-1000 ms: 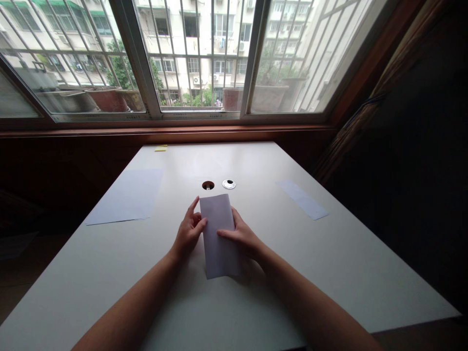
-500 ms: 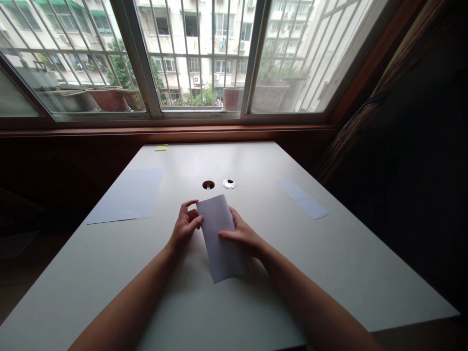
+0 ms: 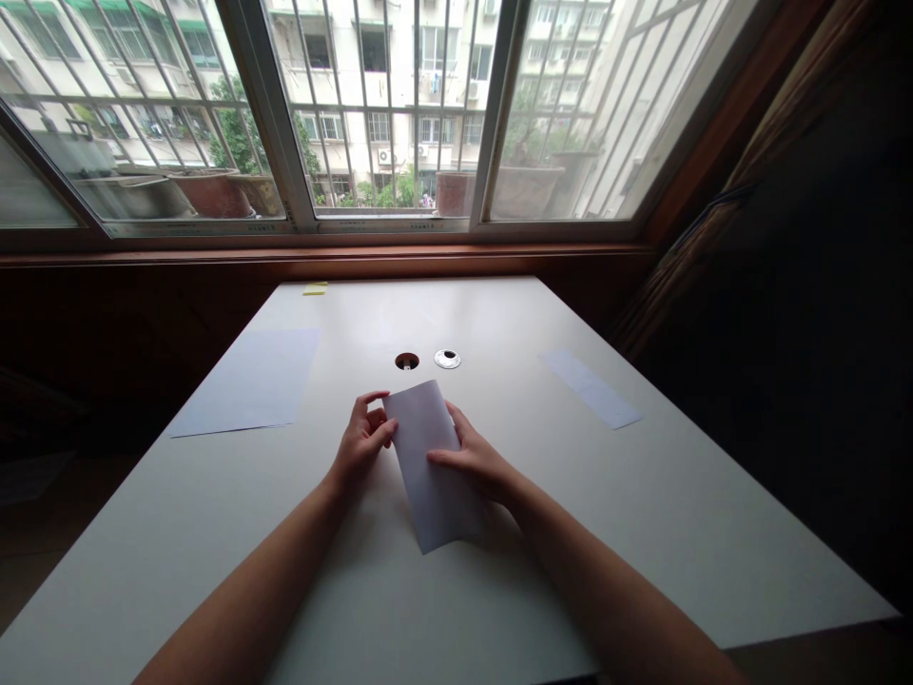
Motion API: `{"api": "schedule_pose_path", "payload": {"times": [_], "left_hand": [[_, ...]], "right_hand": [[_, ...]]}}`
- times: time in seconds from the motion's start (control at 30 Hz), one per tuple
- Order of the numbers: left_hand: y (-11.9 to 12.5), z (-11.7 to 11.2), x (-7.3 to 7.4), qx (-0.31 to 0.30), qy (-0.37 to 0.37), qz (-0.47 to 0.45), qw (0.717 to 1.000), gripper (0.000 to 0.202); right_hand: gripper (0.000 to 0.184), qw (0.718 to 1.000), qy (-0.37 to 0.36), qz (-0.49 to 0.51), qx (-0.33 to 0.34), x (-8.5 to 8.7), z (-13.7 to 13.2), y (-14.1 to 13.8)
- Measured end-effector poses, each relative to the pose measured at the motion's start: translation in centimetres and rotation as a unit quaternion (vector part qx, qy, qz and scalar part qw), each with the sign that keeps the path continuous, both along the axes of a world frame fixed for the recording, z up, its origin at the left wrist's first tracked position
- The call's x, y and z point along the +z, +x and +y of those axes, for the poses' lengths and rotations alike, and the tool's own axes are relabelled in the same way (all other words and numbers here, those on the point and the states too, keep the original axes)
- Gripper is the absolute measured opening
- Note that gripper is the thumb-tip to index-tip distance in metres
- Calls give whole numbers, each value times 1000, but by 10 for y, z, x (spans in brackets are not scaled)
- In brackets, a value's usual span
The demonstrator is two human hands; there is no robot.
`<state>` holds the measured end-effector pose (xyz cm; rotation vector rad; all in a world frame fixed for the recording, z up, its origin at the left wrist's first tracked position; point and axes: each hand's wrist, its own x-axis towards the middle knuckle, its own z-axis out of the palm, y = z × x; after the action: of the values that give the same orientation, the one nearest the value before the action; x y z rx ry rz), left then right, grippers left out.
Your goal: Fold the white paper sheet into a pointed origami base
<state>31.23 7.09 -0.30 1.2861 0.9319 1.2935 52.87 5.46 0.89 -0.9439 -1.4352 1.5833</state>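
Observation:
A piece of white paper point(image 3: 428, 476), with a smooth, seemingly folded upper end, is held tilted above the table between both hands. My left hand point(image 3: 367, 433) pinches its upper left edge, thumb in front and index finger bent at the top corner. From the other side, my right hand point(image 3: 475, 457) grips it, the thumb lying flat across the front and the other fingers mostly hidden behind. The lower end of the paper hangs close to the tabletop; whether it touches I cannot tell.
White sheets point(image 3: 246, 381) lie on the left of the white table point(image 3: 642, 533), and a narrow paper strip point(image 3: 591, 388) on the right. Beyond the hands are a round cable hole point(image 3: 406, 362) and a silver grommet cover point(image 3: 447, 360). Yellow strips point(image 3: 315, 288) sit at the far left corner, below a barred window.
Almost nothing differs. The lower end of the paper has shifted very slightly to the right, while both hands keep their hold.

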Motion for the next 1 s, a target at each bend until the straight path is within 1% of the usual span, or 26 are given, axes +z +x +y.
{"api": "schedule_pose_path", "payload": {"times": [0.1,0.17,0.33,0.43,0.5,0.57,0.7,1.0], "left_hand": [[0,1,-1,1,-2,-6,1000,42],[0,1,-2,4,-6,-26,1000,39],[-2,2,1,-10,-44,-133,990,30],[-4,2,4,-26,-67,-186,980,33],[-4,1,6,-33,-70,-205,976,38],[-4,1,7,-34,-66,-214,974,40],[-3,2,6,-28,-65,-214,974,31],[-3,4,2,-9,-57,-215,975,24]], "right_hand": [[89,1000,-8,7,3,1,0,0],[89,1000,-11,14,0,2,0,0],[87,999,-29,40,4,3,-1,1],[86,997,-49,60,16,5,-3,1],[87,995,-62,68,23,6,-4,0],[87,995,-69,69,28,7,-5,-1],[87,994,-76,68,34,9,-5,-1],[87,994,-75,75,37,6,-5,-1]]}}
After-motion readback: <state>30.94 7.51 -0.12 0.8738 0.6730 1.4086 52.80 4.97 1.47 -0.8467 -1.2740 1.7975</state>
